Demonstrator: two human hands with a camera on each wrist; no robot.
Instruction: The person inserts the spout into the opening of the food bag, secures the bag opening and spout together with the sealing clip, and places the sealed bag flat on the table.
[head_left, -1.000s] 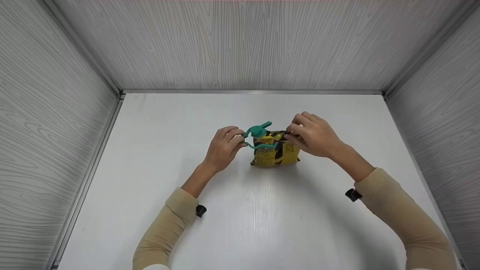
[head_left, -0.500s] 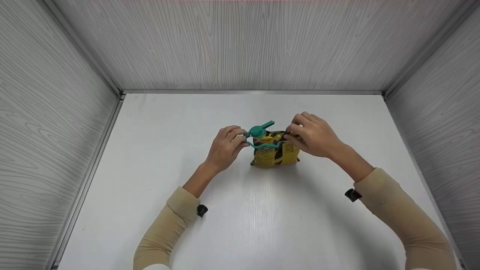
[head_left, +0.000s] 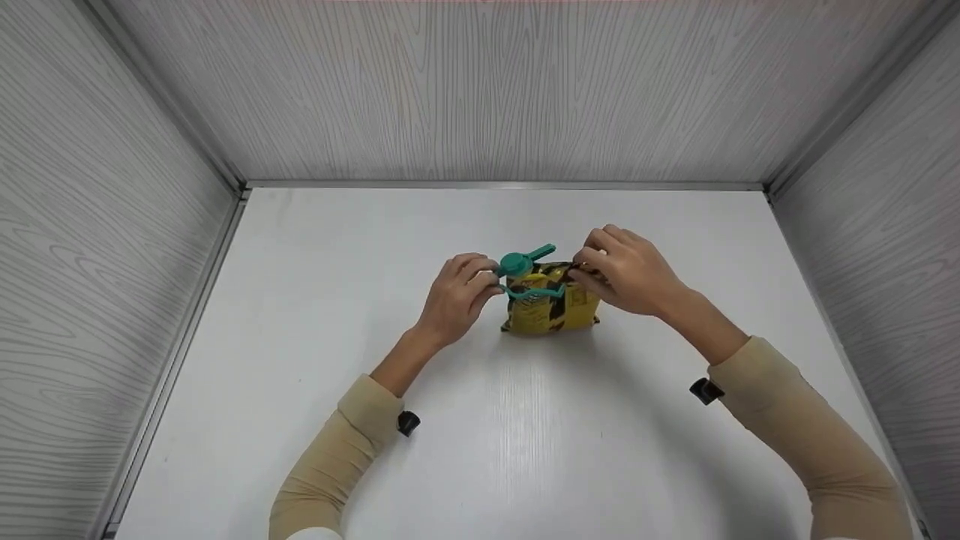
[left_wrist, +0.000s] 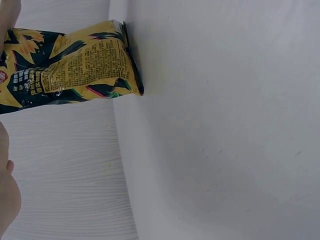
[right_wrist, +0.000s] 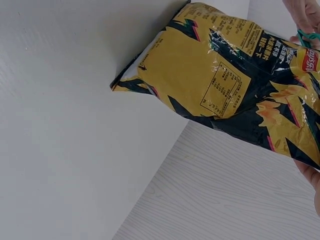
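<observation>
2 hands work a green clip onto a yellow snack bag at the centre of a white table.

The left hand [head_left: 456, 298], at the bag's 9 o'clock, pinches the teal clip [head_left: 527, 271] with curled fingers, its 2 arms spread over the bag's top. The snack bag [head_left: 551, 306] stands upright on the table [head_left: 315, 247]. The right hand [head_left: 628, 271], at 3 o'clock, pinches the bag's folded top edge.

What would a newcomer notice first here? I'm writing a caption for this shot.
The yellow and black snack bag standing mid-table, its top pinched by the right hand. Beside it, the left hand holds an open teal clip at the bag's top left corner.
</observation>
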